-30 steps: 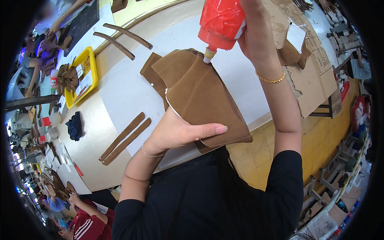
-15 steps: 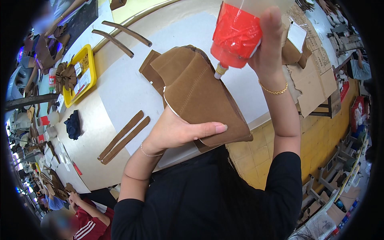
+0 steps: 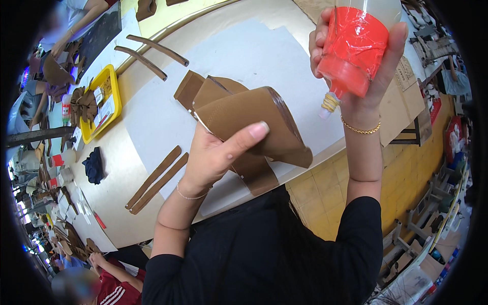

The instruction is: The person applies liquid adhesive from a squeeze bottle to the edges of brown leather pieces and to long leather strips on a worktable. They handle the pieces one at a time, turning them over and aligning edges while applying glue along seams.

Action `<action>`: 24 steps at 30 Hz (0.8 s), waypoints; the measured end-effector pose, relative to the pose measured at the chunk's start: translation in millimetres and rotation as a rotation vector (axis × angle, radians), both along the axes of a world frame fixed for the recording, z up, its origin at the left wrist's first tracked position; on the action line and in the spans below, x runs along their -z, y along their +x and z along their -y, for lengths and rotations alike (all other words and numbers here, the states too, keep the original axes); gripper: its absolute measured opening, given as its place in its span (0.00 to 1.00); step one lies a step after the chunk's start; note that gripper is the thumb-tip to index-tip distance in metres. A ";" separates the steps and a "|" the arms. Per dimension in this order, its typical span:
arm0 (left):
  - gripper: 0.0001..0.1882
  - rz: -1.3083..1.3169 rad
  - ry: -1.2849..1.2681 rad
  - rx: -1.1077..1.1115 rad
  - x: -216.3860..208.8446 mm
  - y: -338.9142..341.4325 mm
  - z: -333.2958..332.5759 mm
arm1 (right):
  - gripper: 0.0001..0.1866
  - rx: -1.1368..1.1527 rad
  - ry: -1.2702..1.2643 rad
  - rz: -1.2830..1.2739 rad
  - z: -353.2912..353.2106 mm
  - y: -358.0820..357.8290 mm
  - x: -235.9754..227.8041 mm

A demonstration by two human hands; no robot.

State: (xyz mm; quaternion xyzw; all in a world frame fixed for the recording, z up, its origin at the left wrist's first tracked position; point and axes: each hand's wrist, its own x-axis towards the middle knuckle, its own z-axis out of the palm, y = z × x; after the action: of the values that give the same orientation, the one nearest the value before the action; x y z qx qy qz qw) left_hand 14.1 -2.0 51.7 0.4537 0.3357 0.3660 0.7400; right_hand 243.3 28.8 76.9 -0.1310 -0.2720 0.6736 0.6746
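In my left hand (image 3: pixel 211 155) is a brown suede-like stitched piece (image 3: pixel 249 114), gripped with the thumb on top; its right edge curls up and shows a shiny dark strip. Underneath, a longer brown piece (image 3: pixel 256 175) lies on the table, partly covered. My right hand (image 3: pixel 378 86) is wrapped round a squeeze bottle (image 3: pixel 356 43) with a red band and a red cap. It is tipped nozzle-down, and the pale nozzle tip, with a yellowish wrap behind it, hangs to the right of the brown piece, apart from it.
White paper (image 3: pixel 305 96) covers part of the table. Brown strips (image 3: pixel 158 178) lie left of my left hand, with more strips (image 3: pixel 142 61) farther back. A yellow tray (image 3: pixel 118 99) and a dark cloth bundle (image 3: pixel 93 166) are farther left. Cardboard (image 3: pixel 401 114) is at right; a person in red sits lower left.
The bottle has moved right, away from the brown piece's edge, which its nozzle was at before. My left hand has tilted the piece, uncovering more of the brown piece beneath.
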 end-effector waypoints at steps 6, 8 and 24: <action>0.26 -0.174 0.239 0.127 -2.4 1.2 -11.6 | 0.43 0.442 0.096 0.445 -6.9 6.9 3.5; 0.27 -0.110 0.044 0.162 -15.5 3.4 -12.2 | 0.39 0.546 0.217 0.358 -9.8 -11.6 -10.3; 0.26 -0.069 -0.058 0.253 -33.5 2.5 -8.6 | 0.33 0.783 0.515 1.139 -26.2 14.5 10.6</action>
State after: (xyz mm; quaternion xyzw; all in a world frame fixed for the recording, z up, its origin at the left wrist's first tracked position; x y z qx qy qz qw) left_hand 16.6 6.5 85.2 0.4829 0.3113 0.2441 0.7812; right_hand 257.8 55.0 66.2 -0.3853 -0.6632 0.1260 0.6292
